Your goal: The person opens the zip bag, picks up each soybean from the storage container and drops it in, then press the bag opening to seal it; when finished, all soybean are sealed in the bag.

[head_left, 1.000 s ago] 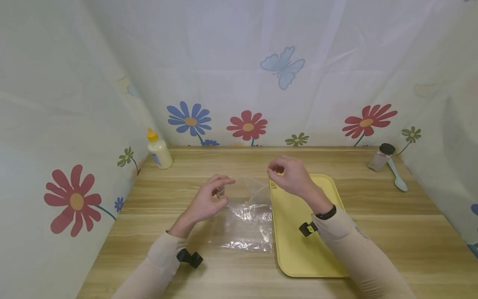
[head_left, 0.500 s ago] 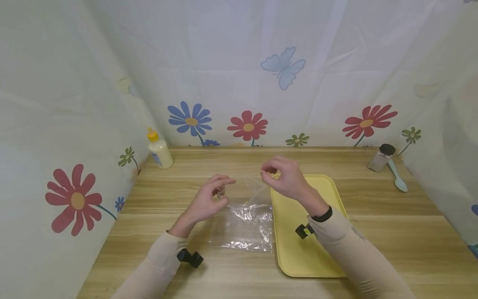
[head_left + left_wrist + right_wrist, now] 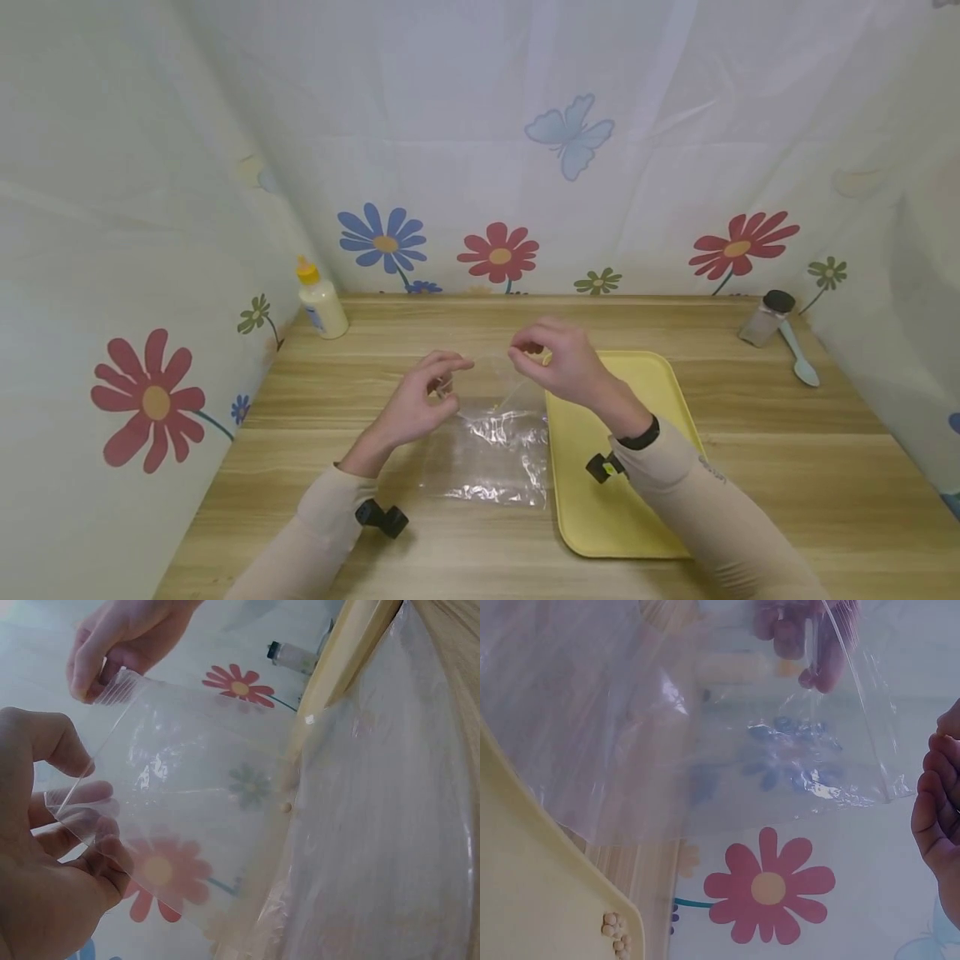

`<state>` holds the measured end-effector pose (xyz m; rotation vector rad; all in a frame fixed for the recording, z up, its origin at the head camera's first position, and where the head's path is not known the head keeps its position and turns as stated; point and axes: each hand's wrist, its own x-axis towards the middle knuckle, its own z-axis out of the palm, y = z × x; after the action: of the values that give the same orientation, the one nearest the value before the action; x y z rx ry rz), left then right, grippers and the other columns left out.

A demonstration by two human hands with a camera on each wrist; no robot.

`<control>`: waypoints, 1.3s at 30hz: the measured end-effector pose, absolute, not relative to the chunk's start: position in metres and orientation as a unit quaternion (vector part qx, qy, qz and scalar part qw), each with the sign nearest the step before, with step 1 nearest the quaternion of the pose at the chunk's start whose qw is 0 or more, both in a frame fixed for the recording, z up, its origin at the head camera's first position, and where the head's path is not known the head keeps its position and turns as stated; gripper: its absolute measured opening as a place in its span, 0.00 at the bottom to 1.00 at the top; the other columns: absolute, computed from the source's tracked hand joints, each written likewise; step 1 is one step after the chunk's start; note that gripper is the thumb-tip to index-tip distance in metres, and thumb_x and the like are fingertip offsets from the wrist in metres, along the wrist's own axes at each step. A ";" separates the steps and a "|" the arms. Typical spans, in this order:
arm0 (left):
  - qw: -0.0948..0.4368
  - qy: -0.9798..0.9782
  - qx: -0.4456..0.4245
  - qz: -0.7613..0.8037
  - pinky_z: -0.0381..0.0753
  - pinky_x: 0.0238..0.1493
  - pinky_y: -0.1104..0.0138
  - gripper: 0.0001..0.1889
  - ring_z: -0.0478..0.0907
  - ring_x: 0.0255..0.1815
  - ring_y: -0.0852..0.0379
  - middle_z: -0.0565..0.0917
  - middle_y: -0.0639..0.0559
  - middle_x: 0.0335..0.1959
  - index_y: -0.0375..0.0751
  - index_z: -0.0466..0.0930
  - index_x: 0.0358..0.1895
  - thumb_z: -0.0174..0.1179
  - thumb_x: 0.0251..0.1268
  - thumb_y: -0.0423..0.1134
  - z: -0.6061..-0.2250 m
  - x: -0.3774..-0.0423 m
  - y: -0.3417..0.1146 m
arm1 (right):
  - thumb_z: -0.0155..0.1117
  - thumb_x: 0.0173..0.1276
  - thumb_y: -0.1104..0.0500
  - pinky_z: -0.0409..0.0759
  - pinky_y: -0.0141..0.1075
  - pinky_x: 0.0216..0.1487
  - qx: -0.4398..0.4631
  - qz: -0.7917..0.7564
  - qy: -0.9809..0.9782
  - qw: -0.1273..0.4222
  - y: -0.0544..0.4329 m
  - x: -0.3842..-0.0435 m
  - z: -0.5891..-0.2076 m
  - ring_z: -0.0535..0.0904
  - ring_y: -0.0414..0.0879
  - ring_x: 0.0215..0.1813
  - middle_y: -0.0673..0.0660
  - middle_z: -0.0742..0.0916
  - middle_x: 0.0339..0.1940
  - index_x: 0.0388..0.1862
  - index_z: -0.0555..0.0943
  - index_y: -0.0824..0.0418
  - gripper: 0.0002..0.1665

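A person's left hand (image 3: 415, 404) grips 1 side of a clear bag (image 3: 487, 467), its fingers curled, while the right hand (image 3: 562, 358) pinches a top corner. The bag, its mouth hard to trace, lies on a worktop (image 3: 787, 467) whose front edge is cut off, just beside a yellow tray (image 3: 600, 525). A sleeve (image 3: 690, 492) hides the tray's near right corner.

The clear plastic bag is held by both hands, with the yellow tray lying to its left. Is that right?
Not quite: the yellow tray lies to the right of the clear plastic bag, as the head view shows. The left hand and right hand do hold the bag.
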<state>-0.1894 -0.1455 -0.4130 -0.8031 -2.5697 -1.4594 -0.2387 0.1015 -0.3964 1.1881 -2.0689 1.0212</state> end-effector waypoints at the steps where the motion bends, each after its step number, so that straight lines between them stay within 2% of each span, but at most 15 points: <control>1: 0.041 -0.838 -0.263 -0.476 0.76 0.38 0.61 0.28 0.71 0.36 0.42 0.77 0.39 0.55 0.33 0.77 0.58 0.57 0.48 0.22 -0.412 -0.189 -0.145 | 0.68 0.57 0.66 0.80 0.33 0.33 0.444 0.378 -0.766 0.271 0.101 -0.239 -0.396 0.78 0.42 0.30 0.52 0.85 0.28 0.32 0.84 0.62 0.03; 5: 0.044 -0.839 -0.267 -0.471 0.73 0.37 0.69 0.28 0.72 0.36 0.40 0.77 0.38 0.55 0.31 0.77 0.58 0.57 0.47 0.22 -0.408 -0.189 -0.145 | 0.68 0.57 0.65 0.80 0.32 0.34 0.450 0.373 -0.766 0.267 0.098 -0.238 -0.395 0.79 0.41 0.31 0.52 0.86 0.28 0.32 0.84 0.62 0.03; 14: 0.039 -0.834 -0.271 -0.479 0.72 0.37 0.71 0.28 0.71 0.36 0.39 0.76 0.38 0.55 0.28 0.76 0.58 0.57 0.47 0.23 -0.411 -0.190 -0.144 | 0.69 0.59 0.64 0.81 0.30 0.36 0.459 0.359 -0.770 0.259 0.094 -0.235 -0.393 0.81 0.41 0.33 0.52 0.86 0.29 0.34 0.85 0.61 0.04; 20: 0.038 -0.835 -0.270 -0.478 0.74 0.37 0.67 0.27 0.71 0.36 0.38 0.76 0.37 0.55 0.28 0.76 0.58 0.57 0.48 0.22 -0.413 -0.193 -0.144 | 0.70 0.58 0.65 0.81 0.30 0.35 0.466 0.358 -0.765 0.264 0.091 -0.235 -0.390 0.81 0.41 0.33 0.52 0.86 0.30 0.35 0.85 0.62 0.05; 25: 0.033 -0.843 -0.261 -0.469 0.75 0.38 0.64 0.28 0.71 0.37 0.40 0.76 0.39 0.56 0.30 0.75 0.60 0.58 0.48 0.22 -0.433 -0.204 -0.148 | 0.70 0.58 0.65 0.81 0.30 0.34 0.469 0.363 -0.762 0.262 0.090 -0.234 -0.389 0.81 0.41 0.33 0.52 0.86 0.29 0.35 0.85 0.62 0.05; 30: 0.037 -0.843 -0.260 -0.470 0.76 0.39 0.60 0.30 0.72 0.37 0.46 0.76 0.44 0.58 0.36 0.76 0.61 0.60 0.48 0.24 -0.443 -0.209 -0.150 | 0.71 0.59 0.63 0.80 0.28 0.33 0.466 0.362 -0.767 0.251 0.090 -0.233 -0.389 0.82 0.41 0.34 0.52 0.86 0.30 0.35 0.85 0.62 0.06; 34: 0.043 -0.841 -0.264 -0.471 0.76 0.39 0.60 0.29 0.71 0.37 0.52 0.76 0.50 0.57 0.42 0.77 0.60 0.61 0.48 0.26 -0.445 -0.210 -0.152 | 0.71 0.59 0.61 0.79 0.29 0.32 0.462 0.359 -0.773 0.246 0.091 -0.233 -0.389 0.81 0.42 0.35 0.52 0.86 0.31 0.36 0.85 0.63 0.07; 39: 0.045 -0.841 -0.269 -0.468 0.77 0.39 0.60 0.29 0.71 0.36 0.53 0.77 0.52 0.56 0.41 0.77 0.60 0.60 0.48 0.27 -0.448 -0.211 -0.153 | 0.70 0.61 0.61 0.81 0.31 0.33 0.456 0.358 -0.780 0.236 0.093 -0.232 -0.389 0.82 0.42 0.35 0.52 0.86 0.32 0.37 0.85 0.62 0.07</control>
<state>-0.2105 -0.1532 -0.4480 -0.8216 -2.5676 -1.4287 -0.2324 0.0925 -0.3888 1.2494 -2.1400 0.9822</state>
